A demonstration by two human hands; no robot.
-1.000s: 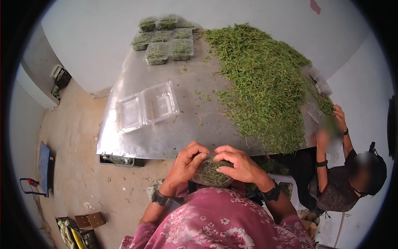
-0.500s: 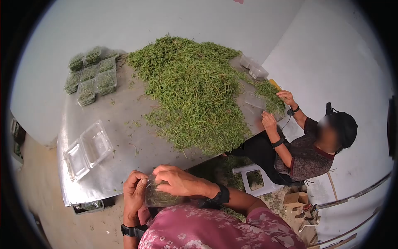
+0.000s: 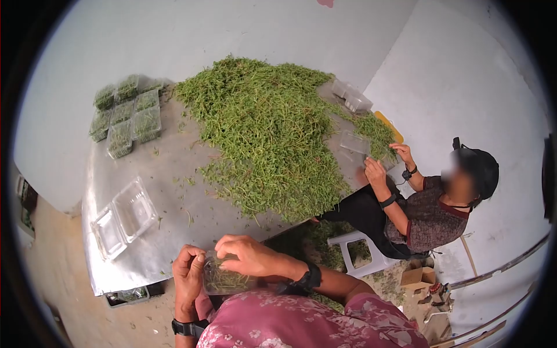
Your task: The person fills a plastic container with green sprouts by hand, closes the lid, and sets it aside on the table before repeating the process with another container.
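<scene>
At the near table edge, close to my body, is a clear plastic box (image 3: 229, 282) with green sprigs inside. My left hand (image 3: 188, 271) is closed on its left side, thumb and fingers pinching the rim. My right hand (image 3: 249, 256) is over the box opening, fingers curved and thumb apart from them, touching around the upper rim; I see nothing held in it. Beyond both hands lies a large heap of leafy green stems (image 3: 267, 139). Left of the heap, an opened clear box (image 3: 134, 209) lies flat on the metal table (image 3: 174, 168), its two halves side by side.
Several filled clear boxes (image 3: 120, 137) stand together at the far left. Across the table a co-worker (image 3: 429, 214) sits with hands near a clear box (image 3: 355, 142) and a small pile of greens (image 3: 377, 133). Stacked boxes (image 3: 353, 97), a white stool (image 3: 362, 267) and a carton (image 3: 418, 278) are at right.
My right hand's fingers have lifted slightly and spread off the greens, showing more of the box's contents. My left hand keeps its hold. The view has shifted a little.
</scene>
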